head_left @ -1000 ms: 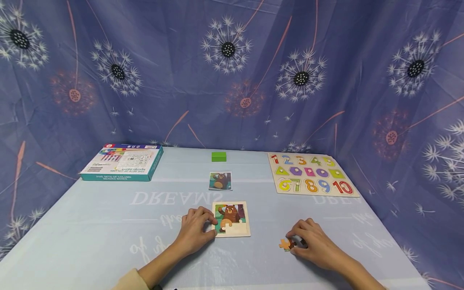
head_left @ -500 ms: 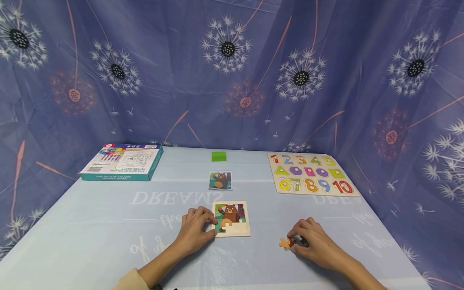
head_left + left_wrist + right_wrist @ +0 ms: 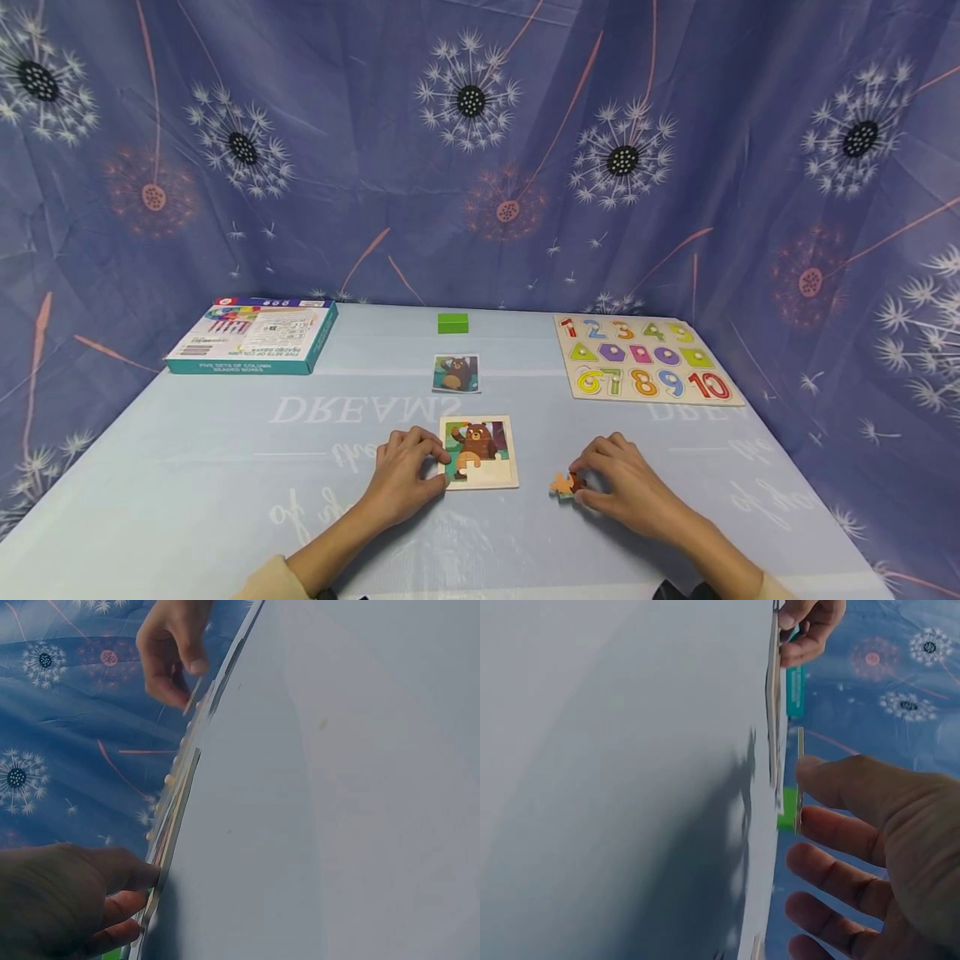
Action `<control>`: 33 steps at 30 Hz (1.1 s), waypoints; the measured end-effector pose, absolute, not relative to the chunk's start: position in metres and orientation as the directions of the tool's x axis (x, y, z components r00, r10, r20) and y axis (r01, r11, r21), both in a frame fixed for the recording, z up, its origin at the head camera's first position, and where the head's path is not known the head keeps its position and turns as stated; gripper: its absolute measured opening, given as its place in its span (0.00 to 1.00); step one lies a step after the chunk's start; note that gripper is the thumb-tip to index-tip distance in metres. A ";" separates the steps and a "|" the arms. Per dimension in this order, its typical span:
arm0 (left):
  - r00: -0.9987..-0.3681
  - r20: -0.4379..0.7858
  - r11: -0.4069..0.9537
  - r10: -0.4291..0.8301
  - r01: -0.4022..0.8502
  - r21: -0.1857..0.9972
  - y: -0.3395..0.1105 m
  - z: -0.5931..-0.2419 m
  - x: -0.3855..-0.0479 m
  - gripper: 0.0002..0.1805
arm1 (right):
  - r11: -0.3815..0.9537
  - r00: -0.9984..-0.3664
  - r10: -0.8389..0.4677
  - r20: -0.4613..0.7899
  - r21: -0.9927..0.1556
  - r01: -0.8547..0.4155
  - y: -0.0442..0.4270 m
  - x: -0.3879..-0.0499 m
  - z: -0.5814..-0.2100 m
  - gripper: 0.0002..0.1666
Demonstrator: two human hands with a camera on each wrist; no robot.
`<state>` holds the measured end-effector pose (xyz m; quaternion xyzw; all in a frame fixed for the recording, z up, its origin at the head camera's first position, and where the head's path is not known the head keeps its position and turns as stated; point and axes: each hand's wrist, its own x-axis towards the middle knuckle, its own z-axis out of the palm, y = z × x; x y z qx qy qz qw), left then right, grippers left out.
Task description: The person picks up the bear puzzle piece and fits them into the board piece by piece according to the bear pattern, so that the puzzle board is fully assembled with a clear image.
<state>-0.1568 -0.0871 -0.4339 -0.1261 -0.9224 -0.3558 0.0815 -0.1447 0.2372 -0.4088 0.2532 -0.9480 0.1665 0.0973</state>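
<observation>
My left hand (image 3: 405,473) holds the left edge of a square wooden bear puzzle board (image 3: 495,476), thumb and fingers bent against its rim. The bear picture fills most of the board; bare wood shows at its lower right. To the right, my right hand (image 3: 624,490) pinches an orange and brown jigsaw puzzle piece (image 3: 561,484) between thumb and forefinger. In the right wrist view the puzzle piece (image 3: 801,744) is seen edge-on, raised off the table, with the other fingers spread loosely below. Beyond the board lies a small bear picture card (image 3: 456,374).
A green block (image 3: 453,323) sits behind the card. At the back left is a teal-edged box (image 3: 247,367); at the back right lies a number and shape peg board (image 3: 630,398). A patterned blue cloth (image 3: 337,167) hangs behind the table (image 3: 187,492).
My right hand has moved left and slightly away from me with the puzzle piece, closer to the board. My left hand and the board have stayed put.
</observation>
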 end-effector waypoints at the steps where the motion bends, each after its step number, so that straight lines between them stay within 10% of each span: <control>1: -0.955 0.241 0.714 0.174 0.291 0.636 -0.087 -0.434 -0.157 0.07 | 0.818 -0.853 -0.446 0.271 -0.263 -0.511 0.234 -0.146 -0.409 0.13; 33: -0.951 0.254 0.714 0.178 0.303 0.632 -0.088 -0.434 -0.155 0.07 | 0.803 -0.845 -0.480 0.237 -0.270 -0.532 0.145 -0.172 -0.409 0.17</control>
